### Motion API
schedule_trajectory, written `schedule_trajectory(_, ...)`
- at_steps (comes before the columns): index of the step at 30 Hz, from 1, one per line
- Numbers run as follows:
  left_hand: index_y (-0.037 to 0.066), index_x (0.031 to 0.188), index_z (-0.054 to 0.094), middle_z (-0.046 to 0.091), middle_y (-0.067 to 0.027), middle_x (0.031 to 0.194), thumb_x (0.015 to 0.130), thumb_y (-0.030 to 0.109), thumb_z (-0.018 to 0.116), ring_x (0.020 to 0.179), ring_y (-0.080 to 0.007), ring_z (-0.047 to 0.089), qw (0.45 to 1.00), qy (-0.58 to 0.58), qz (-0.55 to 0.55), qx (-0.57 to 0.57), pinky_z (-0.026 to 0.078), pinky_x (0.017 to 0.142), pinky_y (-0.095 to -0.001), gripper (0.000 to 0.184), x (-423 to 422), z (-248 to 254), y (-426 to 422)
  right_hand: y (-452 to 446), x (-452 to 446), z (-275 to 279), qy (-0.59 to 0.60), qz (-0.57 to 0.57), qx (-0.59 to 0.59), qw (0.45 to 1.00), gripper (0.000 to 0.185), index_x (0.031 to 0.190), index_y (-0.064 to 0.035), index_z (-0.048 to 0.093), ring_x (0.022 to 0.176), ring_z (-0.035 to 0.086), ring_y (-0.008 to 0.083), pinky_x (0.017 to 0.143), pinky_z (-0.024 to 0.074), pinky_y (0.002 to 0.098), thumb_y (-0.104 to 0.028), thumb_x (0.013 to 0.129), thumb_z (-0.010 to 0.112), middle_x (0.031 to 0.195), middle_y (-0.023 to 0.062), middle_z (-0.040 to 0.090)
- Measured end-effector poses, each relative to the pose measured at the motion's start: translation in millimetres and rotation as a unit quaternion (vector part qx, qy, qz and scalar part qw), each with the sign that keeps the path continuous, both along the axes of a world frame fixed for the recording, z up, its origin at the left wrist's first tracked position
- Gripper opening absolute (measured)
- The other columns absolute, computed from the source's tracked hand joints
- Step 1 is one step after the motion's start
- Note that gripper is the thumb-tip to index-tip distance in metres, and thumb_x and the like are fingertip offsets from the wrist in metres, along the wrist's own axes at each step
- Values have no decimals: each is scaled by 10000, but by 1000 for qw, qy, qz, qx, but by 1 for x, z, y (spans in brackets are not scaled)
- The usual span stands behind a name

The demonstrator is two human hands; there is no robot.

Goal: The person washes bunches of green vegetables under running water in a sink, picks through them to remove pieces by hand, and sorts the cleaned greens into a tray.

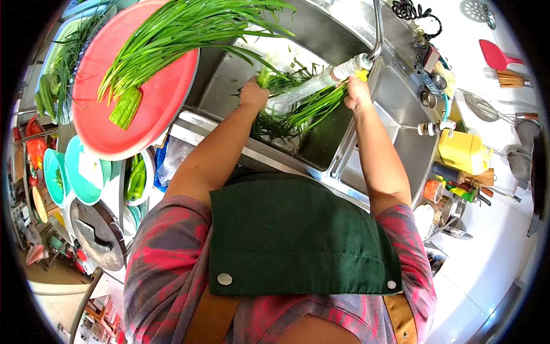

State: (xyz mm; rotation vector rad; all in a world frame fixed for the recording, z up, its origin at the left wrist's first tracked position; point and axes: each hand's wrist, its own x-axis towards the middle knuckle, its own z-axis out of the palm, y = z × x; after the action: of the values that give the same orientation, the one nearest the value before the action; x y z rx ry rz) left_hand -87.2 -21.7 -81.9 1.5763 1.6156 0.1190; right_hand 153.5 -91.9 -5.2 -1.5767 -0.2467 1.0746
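Rinse step prob. in hand; garlic chives (pixel 326 107) were held in sink basin (pixel 330 142) under tap water (pixel 301 98); L hand (pixel 254 94) & R hand (pixel 358 93) fingers were clamped on them; turning w/o loosening seemed needed.

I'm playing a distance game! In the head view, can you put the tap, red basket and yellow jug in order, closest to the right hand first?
From the right hand:
1. Tap, just up and left of it.
2. Yellow jug, off to the right.
3. Red basket, over on the left, past the left hand.
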Motion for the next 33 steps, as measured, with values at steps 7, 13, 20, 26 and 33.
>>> schedule_trajectory(7,-6,1002,503,598,-117,855,625,213,698,734,-221,584,960,-264,78,-56,475,680,-321,477,-6,4,0,1,-27,19,139,-7,30,990,266,1005,-43,513,920,530,245,854,412,416,-246,893,382,1001,102,556)
schedule_trajectory(13,23,894,517,584,-55,742,689,197,677,654,-133,539,929,-341,53,-135,410,704,-292,313,-3,40,-11,5,-37,8,178,35,70,981,325,1009,-30,510,929,529,256,869,405,411,-311,872,421,996,114,562)
schedule_trajectory(20,-2,898,524,607,-78,750,685,61,629,696,-158,573,891,-409,-12,-199,416,728,-282,245,-5,37,-12,2,-18,-10,198,72,79,974,293,957,-22,539,898,531,224,826,420,370,-287,841,492,977,99,559)
schedule_trajectory(26,26,893,568,612,-65,775,663,101,686,716,-155,566,860,-430,-51,-269,426,710,-306,269,-4,34,-12,-5,-34,0,-98,223,-14,970,192,781,-27,561,558,479,125,586,420,281,-198,738,638,617,7,521)
schedule_trajectory(33,34,869,586,601,-46,777,651,123,697,701,-139,545,857,-418,-74,-292,413,697,-280,260,-2,32,-13,-4,-53,10,-34,273,17,961,200,812,0,574,564,503,136,530,422,258,-67,661,687,738,51,582)
